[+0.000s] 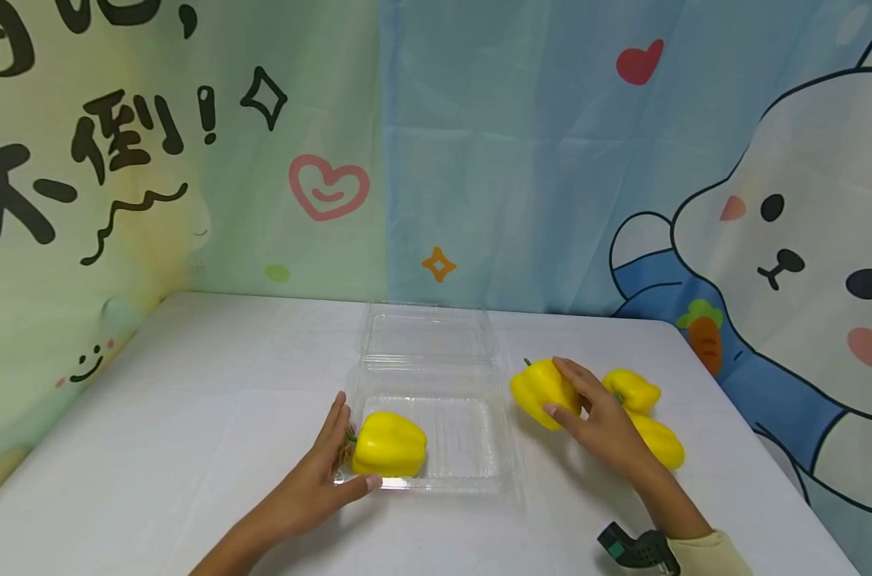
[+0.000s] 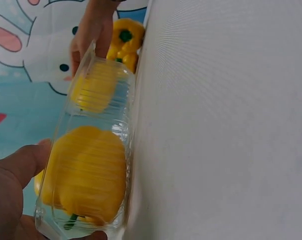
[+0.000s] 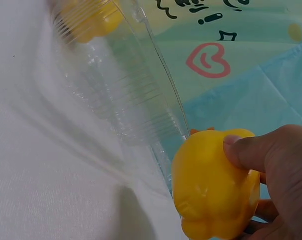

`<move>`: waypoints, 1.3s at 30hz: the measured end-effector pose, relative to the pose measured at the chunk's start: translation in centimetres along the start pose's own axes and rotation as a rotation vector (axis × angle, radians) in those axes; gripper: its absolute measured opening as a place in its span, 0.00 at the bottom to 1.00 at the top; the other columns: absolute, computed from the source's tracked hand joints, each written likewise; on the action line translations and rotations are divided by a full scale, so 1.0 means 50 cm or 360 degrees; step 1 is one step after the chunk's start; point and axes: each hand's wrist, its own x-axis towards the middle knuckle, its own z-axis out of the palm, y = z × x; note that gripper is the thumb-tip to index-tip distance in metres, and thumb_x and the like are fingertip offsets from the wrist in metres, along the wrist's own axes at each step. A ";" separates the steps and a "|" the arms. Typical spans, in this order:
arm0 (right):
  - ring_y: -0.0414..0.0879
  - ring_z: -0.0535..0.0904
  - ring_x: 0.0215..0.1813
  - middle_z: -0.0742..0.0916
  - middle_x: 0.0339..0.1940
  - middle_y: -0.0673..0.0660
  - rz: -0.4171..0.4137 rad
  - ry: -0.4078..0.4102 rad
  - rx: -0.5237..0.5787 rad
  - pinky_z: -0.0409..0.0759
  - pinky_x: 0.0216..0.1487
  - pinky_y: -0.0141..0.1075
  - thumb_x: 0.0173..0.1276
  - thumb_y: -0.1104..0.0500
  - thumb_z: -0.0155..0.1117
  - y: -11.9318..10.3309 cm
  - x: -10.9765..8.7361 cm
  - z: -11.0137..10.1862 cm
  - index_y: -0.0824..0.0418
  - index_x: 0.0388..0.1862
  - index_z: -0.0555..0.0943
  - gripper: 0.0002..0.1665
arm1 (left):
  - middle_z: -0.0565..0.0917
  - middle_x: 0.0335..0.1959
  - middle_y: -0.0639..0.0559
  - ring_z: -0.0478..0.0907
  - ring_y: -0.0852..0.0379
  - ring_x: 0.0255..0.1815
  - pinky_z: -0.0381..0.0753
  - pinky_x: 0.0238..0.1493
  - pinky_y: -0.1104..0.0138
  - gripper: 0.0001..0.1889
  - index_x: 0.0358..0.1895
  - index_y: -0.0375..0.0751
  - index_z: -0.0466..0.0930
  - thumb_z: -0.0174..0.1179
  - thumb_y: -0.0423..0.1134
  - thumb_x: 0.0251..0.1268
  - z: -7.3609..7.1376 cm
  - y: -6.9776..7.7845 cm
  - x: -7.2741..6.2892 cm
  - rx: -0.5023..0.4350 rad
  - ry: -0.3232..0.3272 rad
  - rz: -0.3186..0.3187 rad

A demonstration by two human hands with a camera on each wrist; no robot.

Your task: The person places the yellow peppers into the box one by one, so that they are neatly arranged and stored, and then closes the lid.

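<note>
A clear plastic clamshell container (image 1: 472,483) lies on the table with its lid folded back. Inside its left end sits a yellow bell pepper (image 1: 390,445), its stem toward the left. My left hand (image 1: 319,480) holds the container's front left corner, thumb at the front rim and fingers along the left side. To the right of the container, my right hand (image 1: 600,416) grips a second yellow bell pepper (image 1: 540,392) above the table, thumb on its near side. The right wrist view shows this held pepper (image 3: 210,185) close to the container's edge.
Two more yellow bell peppers, one at the back (image 1: 634,390) and one nearer (image 1: 659,442), lie beyond the right hand, partly hidden by it. A white cloth covers the table (image 1: 191,416). Behind the table hangs a printed curtain (image 1: 494,160).
</note>
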 end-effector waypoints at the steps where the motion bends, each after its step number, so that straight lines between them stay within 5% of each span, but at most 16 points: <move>1: 0.63 0.62 0.71 0.64 0.74 0.65 -0.0005 0.0007 0.0000 0.67 0.63 0.55 0.68 0.58 0.66 -0.001 0.000 -0.001 0.65 0.75 0.61 0.40 | 0.27 0.78 0.59 0.34 0.52 0.77 0.47 0.72 0.52 0.57 0.79 0.46 0.31 0.67 0.51 0.61 0.000 0.000 0.000 -0.0004 -0.0001 0.0003; 10: 0.64 0.63 0.70 0.65 0.73 0.66 -0.0104 0.0083 -0.0008 0.66 0.62 0.52 0.68 0.63 0.66 -0.007 -0.001 0.000 0.66 0.75 0.61 0.39 | 0.27 0.78 0.60 0.32 0.53 0.77 0.45 0.72 0.51 0.57 0.79 0.46 0.31 0.68 0.52 0.60 -0.001 0.002 -0.001 -0.0014 -0.0022 0.0005; 16: 0.61 0.62 0.72 0.65 0.75 0.61 -0.0149 0.0081 0.0022 0.64 0.63 0.49 0.70 0.59 0.64 -0.016 -0.005 -0.005 0.58 0.77 0.60 0.39 | 0.27 0.78 0.60 0.32 0.53 0.77 0.45 0.72 0.52 0.57 0.79 0.45 0.32 0.68 0.52 0.59 -0.001 0.001 -0.001 0.0014 -0.0022 0.0010; 26: 0.41 0.59 0.74 0.62 0.77 0.52 -0.0315 -0.0029 0.0155 0.64 0.62 0.23 0.70 0.61 0.63 -0.034 -0.008 -0.001 0.50 0.77 0.60 0.40 | 0.27 0.78 0.60 0.32 0.54 0.77 0.45 0.72 0.53 0.57 0.79 0.44 0.32 0.68 0.53 0.59 -0.001 -0.002 -0.001 0.0011 -0.0019 0.0008; 30: 0.33 0.60 0.71 0.63 0.76 0.52 -0.0366 -0.0039 0.0228 0.64 0.62 0.23 0.69 0.64 0.64 -0.041 -0.009 0.003 0.52 0.77 0.60 0.41 | 0.27 0.78 0.61 0.32 0.53 0.77 0.45 0.72 0.53 0.57 0.79 0.44 0.33 0.68 0.53 0.59 -0.001 0.000 -0.001 0.0015 -0.0016 0.0004; 39: 0.39 0.64 0.70 0.65 0.75 0.54 -0.0363 -0.0101 0.0370 0.66 0.63 0.25 0.69 0.65 0.63 -0.060 -0.012 0.013 0.54 0.78 0.58 0.41 | 0.27 0.78 0.61 0.32 0.53 0.77 0.46 0.72 0.52 0.57 0.79 0.44 0.32 0.68 0.52 0.60 -0.001 0.001 -0.003 -0.0002 -0.0022 0.0007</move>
